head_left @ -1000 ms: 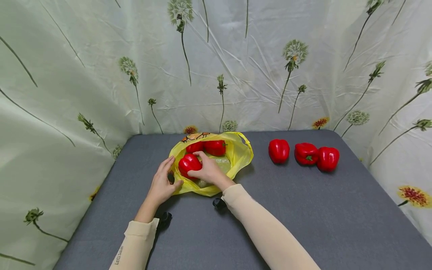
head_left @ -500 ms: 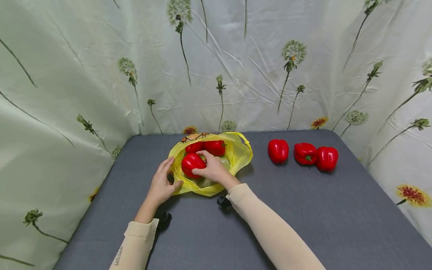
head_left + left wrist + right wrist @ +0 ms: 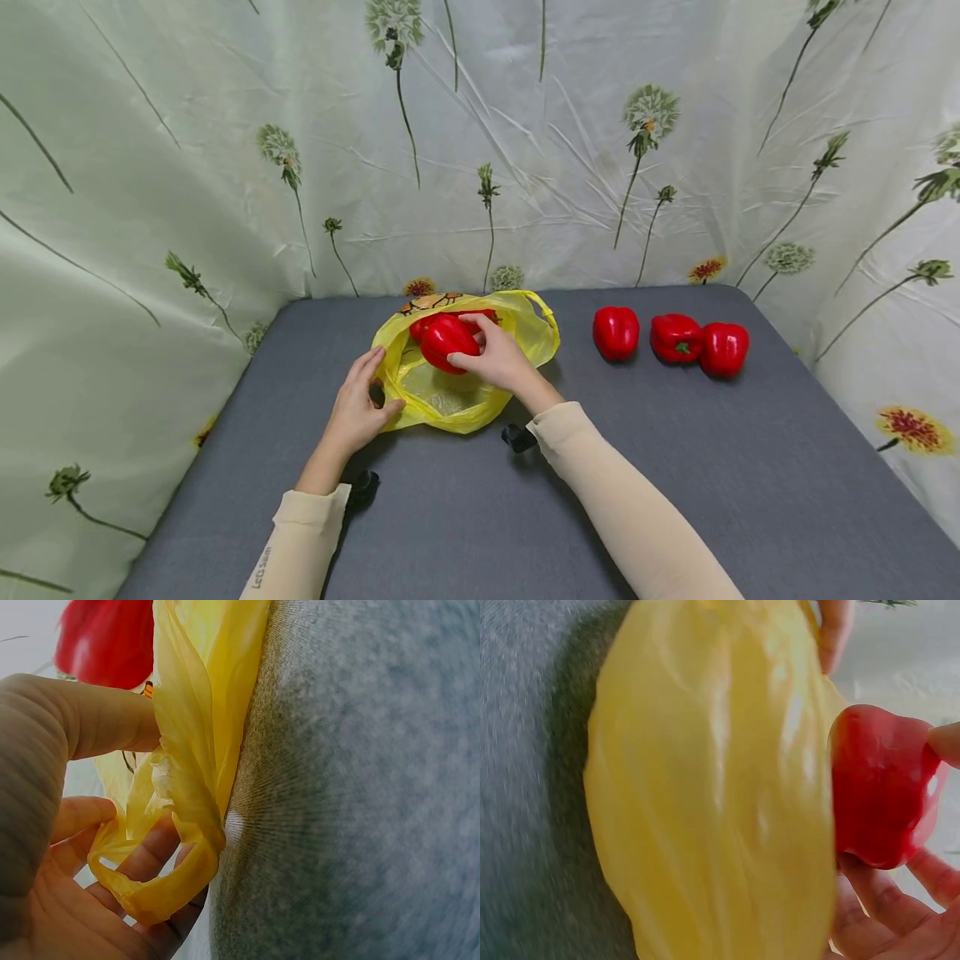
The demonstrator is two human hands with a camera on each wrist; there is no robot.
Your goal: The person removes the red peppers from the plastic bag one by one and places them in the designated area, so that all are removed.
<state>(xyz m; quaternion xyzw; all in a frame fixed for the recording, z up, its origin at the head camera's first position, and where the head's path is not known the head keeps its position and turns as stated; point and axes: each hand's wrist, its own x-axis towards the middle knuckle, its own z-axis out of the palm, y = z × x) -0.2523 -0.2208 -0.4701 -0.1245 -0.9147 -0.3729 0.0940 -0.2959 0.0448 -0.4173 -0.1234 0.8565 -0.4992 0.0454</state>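
My right hand [image 3: 498, 357] grips a glossy red bell pepper [image 3: 447, 343] over the mouth of a yellow plastic bag [image 3: 542, 337]. In the right wrist view the pepper [image 3: 885, 787] sits between thumb and fingers, beside the bag's outer wall. My left hand [image 3: 356, 417] holds the bag's left edge. Its thumb presses the yellow film and its fingers curl behind the bag handle [image 3: 161, 896] in the left wrist view. Other red peppers inside the bag, at its back, are mostly hidden behind the held one.
Three red bell peppers [image 3: 617, 334] stand on the grey table [image 3: 675, 467] to the bag's right, two of them side by side. A pale curtain [image 3: 480, 108] printed with dandelions hangs behind and at both sides.
My right hand has lifted the pepper from the bag's left side up and to the right, uncovering the bag's near inner part. The left hand has kept its hold on the edge.
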